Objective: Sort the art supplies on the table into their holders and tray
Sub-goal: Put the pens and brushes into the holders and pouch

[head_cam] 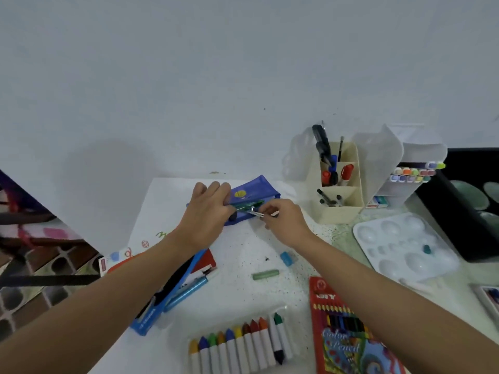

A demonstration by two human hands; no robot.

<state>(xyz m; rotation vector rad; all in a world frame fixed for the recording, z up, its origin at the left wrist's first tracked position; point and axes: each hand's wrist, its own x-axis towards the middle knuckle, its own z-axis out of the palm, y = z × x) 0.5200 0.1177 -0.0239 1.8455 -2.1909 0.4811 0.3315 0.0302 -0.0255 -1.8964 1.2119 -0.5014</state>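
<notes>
- White table [243,247] against a plain pale wall, pretty cluttered.
- Left hand [208,209] has its fingers curled over the blue pencil case [255,190] at the back of the table, pinning it; right hand [283,220] pinches the silvery end of a green tool [247,205] lying on the case.
- If the tool snags, a tug probably drags the case along.
- Loose green crayon [266,274] sits near the right forearm, easy to sweep off rolling.
</notes>
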